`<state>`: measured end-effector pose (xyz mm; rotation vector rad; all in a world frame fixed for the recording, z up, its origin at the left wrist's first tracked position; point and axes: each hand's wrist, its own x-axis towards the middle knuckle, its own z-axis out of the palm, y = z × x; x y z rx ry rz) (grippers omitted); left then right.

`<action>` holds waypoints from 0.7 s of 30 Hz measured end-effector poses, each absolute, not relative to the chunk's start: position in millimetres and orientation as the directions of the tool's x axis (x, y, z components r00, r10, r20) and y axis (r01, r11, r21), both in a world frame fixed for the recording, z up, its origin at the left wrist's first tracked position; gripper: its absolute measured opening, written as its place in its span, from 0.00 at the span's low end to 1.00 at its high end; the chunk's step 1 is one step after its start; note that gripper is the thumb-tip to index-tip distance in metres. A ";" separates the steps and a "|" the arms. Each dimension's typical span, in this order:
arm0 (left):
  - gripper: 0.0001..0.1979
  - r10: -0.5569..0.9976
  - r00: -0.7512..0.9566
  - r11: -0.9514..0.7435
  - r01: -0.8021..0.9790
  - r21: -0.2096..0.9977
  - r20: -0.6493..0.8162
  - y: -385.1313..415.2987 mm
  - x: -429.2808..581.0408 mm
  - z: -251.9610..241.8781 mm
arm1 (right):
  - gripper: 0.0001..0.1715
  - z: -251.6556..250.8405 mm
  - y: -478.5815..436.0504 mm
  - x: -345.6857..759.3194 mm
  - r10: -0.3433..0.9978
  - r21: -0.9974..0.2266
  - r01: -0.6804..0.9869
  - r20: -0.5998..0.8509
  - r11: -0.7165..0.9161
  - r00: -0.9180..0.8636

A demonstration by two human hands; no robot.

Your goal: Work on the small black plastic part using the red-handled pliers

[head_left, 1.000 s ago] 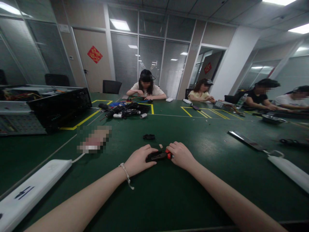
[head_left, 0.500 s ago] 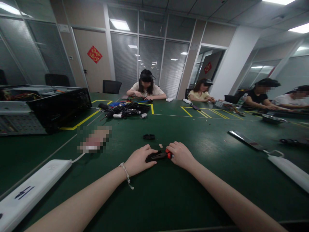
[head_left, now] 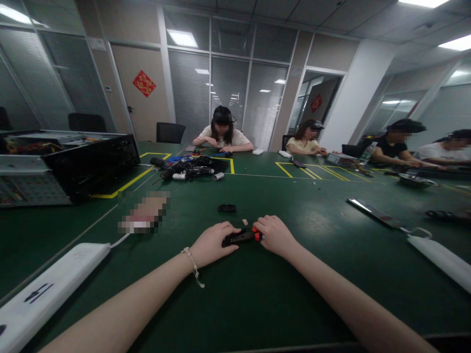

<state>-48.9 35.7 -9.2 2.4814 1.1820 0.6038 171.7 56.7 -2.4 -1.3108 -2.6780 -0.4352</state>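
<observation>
My right hand (head_left: 274, 234) is closed round the red handles of a pair of pliers (head_left: 243, 237), whose dark jaws point left. My left hand (head_left: 213, 241) grips a small black part (head_left: 228, 239) between thumb and fingers, and the jaws lie against it. Whether the jaws bite on the part I cannot tell. Just beyond the pliers a small pale piece (head_left: 245, 222) lies on the green table (head_left: 257, 294). Farther out rests a black plastic piece (head_left: 227, 208) with cut-out shapes.
A white power strip (head_left: 62, 284) runs along the left, another white strip (head_left: 437, 260) on the right. An opened computer case (head_left: 91, 164) stands at the left. Black cables (head_left: 195, 167) are heaped at the back. A metal bowl (head_left: 417, 181) sits far right. Several people work across the table.
</observation>
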 end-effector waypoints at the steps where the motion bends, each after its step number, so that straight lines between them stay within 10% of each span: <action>1: 0.21 0.798 0.560 -0.593 0.660 0.462 0.223 35.5 -49.0 -8.6 | 0.13 -2.2 56.8 171.7 0.753 0.199 0.789 0.236 0.582 -0.614; 21: 0.22 0.829 0.535 -0.537 0.682 0.496 0.162 33.6 -49.4 -5.0 | 0.13 -2.9 56.4 172.8 0.744 0.189 0.786 0.252 0.589 -0.618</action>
